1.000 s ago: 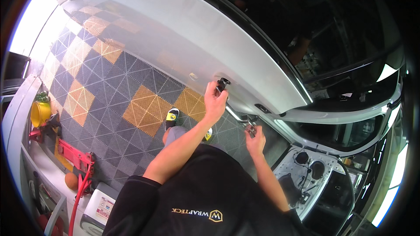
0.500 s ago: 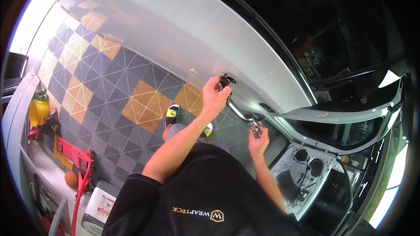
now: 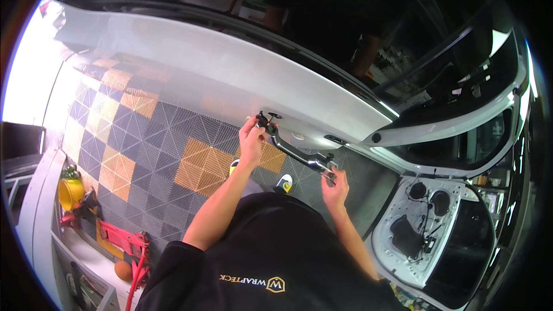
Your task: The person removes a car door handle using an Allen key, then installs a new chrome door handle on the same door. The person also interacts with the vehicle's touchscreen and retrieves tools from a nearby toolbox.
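Observation:
A dark, glossy curved car door handle (image 3: 294,152) is held between both my hands, in front of a white car door panel. My left hand (image 3: 250,145) pinches its black far-left end, beside a small dark opening (image 3: 275,116) in the panel. Whether that end touches the opening's edge I cannot tell. My right hand (image 3: 335,191) grips the other end with thumb and fingers, near a shiny metal fitting (image 3: 330,171). The white door panel (image 3: 230,52) runs across beyond my hands, below dark window glass (image 3: 322,29).
To the right stands an open car door (image 3: 397,219) with its inner panel stripped, wiring showing. Grey and orange ribbed tiles (image 3: 167,155) cover the floor. A red floor jack (image 3: 124,239) and a yellow pot (image 3: 71,194) are at the left. A second dark opening (image 3: 334,139) lies along the panel's right edge.
My view has turned, so the car and floor appear shifted. The handle's left end now shows slightly left of the dark opening it overlapped before. Both hands keep hold of the handle.

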The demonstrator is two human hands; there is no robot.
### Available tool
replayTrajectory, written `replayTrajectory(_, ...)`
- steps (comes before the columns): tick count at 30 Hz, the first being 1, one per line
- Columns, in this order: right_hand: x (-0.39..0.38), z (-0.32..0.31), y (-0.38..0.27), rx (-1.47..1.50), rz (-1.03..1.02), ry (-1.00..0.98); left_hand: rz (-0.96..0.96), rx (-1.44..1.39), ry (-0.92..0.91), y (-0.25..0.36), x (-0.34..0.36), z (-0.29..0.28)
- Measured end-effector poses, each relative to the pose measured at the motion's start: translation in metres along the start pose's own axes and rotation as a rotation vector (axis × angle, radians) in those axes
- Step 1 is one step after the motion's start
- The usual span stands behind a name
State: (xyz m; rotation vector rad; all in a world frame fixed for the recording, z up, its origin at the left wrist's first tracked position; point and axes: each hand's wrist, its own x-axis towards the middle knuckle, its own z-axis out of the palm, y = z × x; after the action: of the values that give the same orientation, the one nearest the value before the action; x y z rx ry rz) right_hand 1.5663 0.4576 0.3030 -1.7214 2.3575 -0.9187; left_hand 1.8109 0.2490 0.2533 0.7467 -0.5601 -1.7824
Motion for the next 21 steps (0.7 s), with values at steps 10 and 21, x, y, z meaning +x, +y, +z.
replayTrajectory(10,-0.035,0.005,0.045,0.077,0.057,-0.458,0.201,0.285,0.065,-0.018,0.012,0.000)
replayTrajectory(21,-0.080,-0.104,0.296,0.234,0.246,-0.397,0.357,0.510,0.245,-0.042,0.013,-0.011)
